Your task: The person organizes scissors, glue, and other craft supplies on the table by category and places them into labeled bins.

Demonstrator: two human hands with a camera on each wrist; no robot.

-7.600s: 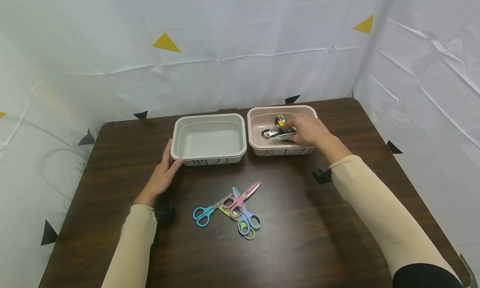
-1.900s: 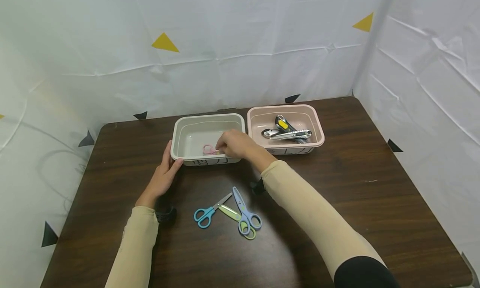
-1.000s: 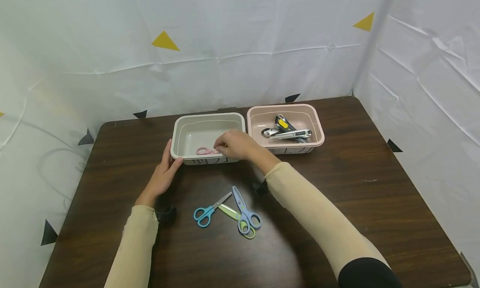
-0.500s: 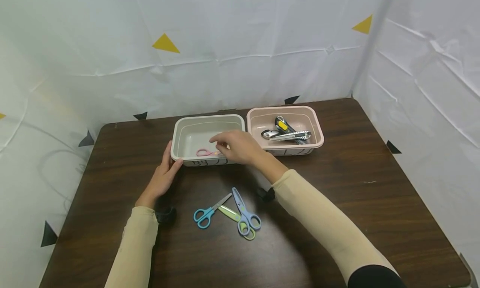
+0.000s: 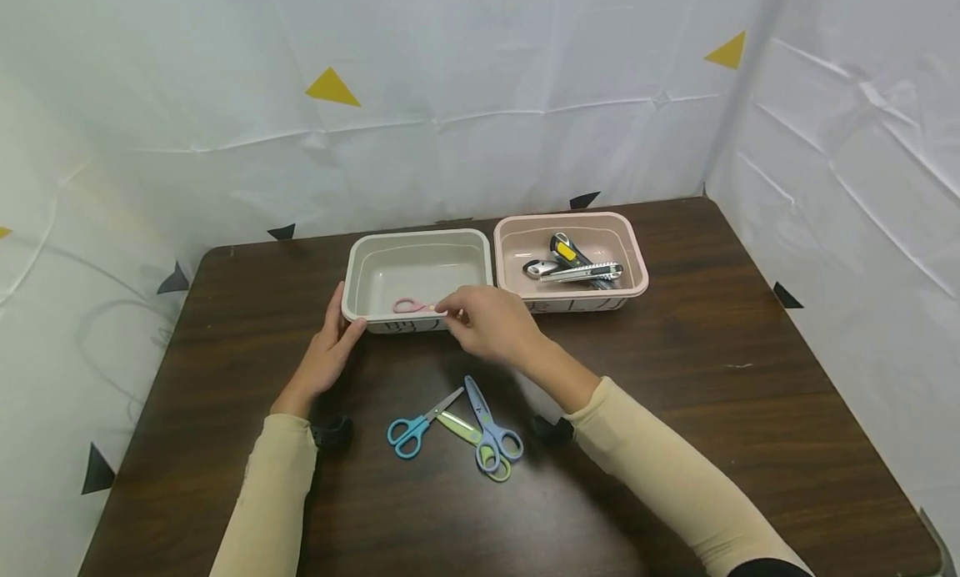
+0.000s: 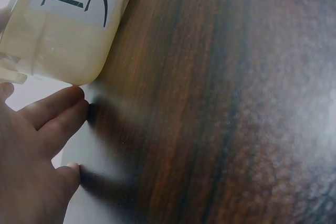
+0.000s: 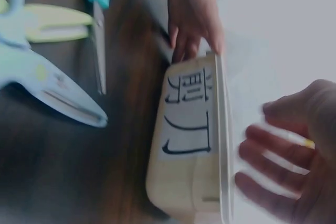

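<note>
My left hand (image 5: 322, 356) rests at the front-left corner of the grey-green bin (image 5: 416, 264), thumb on the rim and straight fingers along its side. Pink-handled scissors (image 5: 407, 306) lie inside this bin, their blade end hidden by the hand in the head view. Over the front rim is my right hand (image 5: 495, 323), holding nothing, its fingers loosely bent in the right wrist view. On the table in front lie turquoise scissors (image 5: 408, 431), lavender scissors (image 5: 491, 434) and green scissors (image 5: 459, 427), the lavender pair partly on top of the green.
A pink bin (image 5: 517, 220) stands right beside the grey-green one. It holds several utility knives (image 5: 581, 272), heaped across each other. A paper label (image 7: 189, 114) with large black characters is on the grey-green bin's front. White sheeting (image 5: 450, 77) rises behind the dark table (image 5: 720, 444).
My right hand moved from the pink bin to the grey-green one, where it laid the pink scissors and let go. It has since drawn back toward the front rim. The left hand stayed put.
</note>
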